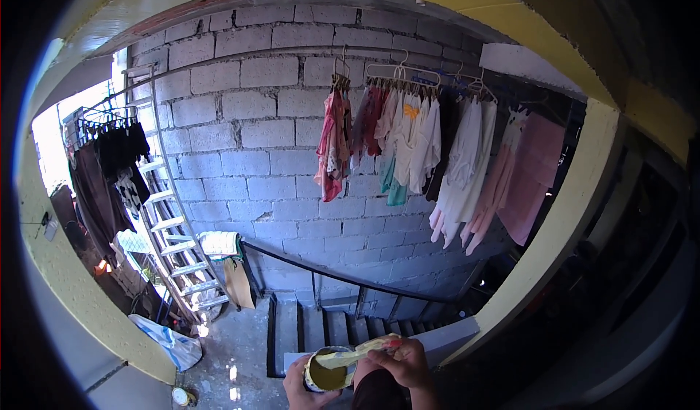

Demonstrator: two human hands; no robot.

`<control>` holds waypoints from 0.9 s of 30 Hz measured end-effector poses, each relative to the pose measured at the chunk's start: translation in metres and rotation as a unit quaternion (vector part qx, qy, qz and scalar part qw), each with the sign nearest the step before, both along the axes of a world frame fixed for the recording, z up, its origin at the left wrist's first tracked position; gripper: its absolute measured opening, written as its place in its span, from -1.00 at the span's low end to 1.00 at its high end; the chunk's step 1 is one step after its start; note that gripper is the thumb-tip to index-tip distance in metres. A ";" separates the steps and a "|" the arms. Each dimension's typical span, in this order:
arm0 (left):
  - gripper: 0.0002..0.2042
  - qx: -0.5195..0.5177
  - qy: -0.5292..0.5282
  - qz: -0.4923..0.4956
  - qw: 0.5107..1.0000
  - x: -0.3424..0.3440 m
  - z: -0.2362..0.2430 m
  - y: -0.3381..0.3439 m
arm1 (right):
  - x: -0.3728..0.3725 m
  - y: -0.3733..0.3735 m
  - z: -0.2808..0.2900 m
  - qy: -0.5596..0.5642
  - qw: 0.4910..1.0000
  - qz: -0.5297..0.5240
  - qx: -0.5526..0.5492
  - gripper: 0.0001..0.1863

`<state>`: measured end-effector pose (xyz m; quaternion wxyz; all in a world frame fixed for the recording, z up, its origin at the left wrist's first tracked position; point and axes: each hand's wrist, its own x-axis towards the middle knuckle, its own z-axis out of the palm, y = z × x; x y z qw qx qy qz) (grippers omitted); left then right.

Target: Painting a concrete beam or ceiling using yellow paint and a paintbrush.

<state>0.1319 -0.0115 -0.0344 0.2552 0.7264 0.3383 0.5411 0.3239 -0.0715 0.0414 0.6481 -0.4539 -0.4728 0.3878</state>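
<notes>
Low in the head view, my left hand point(300, 389) is wrapped round a small round tub of yellowish paint point(328, 378), tilted so that its inside shows. A long paint-smeared tool, which looks like a paintbrush point(354, 354), lies across the tub's rim. Its red-tipped end is in my right hand point(405, 366), fingers closed on it. Between my hands a dark brown piece of clothing shows.
Black-edged stairs point(335, 328) go down to the right, with a dark handrail point(350, 283) along the block wall. An aluminium ladder point(169, 220) leans at the left. Hanging clothes point(408, 133) line the wall. A white-and-blue sack point(169, 341) and a small tin point(182, 396) stand on the floor.
</notes>
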 end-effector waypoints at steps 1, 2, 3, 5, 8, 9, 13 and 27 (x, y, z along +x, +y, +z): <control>-0.35 -0.006 -0.003 -0.008 1.000 -0.001 -0.002 0.000 | 0.000 0.000 0.002 0.053 0.999 0.001 -0.003 -0.76; -0.35 -0.007 0.000 -0.009 1.000 -0.001 -0.002 -0.002 | -0.004 -0.002 0.007 0.081 0.996 -0.028 -0.015 -0.78; -0.36 -0.034 0.010 -0.017 0.999 -0.001 0.000 -0.002 | -0.005 -0.002 0.003 0.084 0.996 -0.031 -0.015 -0.78; -0.38 -0.060 0.022 -0.028 0.998 -0.001 0.007 -0.002 | -0.005 0.000 -0.011 0.123 0.991 -0.042 0.004 -0.79; -0.41 -0.147 -0.032 -0.080 0.985 -0.003 0.018 -0.002 | 0.007 0.001 -0.021 -0.078 0.994 -0.027 0.072 -0.80; -0.42 -0.164 -0.039 -0.089 0.982 -0.003 0.018 -0.003 | 0.007 -0.001 -0.019 -0.077 0.994 -0.029 0.073 -0.80; -0.43 -0.156 -0.013 -0.089 0.984 -0.009 0.038 -0.007 | 0.006 -0.004 -0.009 -0.147 0.980 -0.020 0.133 -0.78; -0.16 -0.135 -0.127 -0.068 0.980 -0.032 0.017 0.010 | -0.026 -0.007 0.023 -0.241 0.945 -0.049 0.216 -0.64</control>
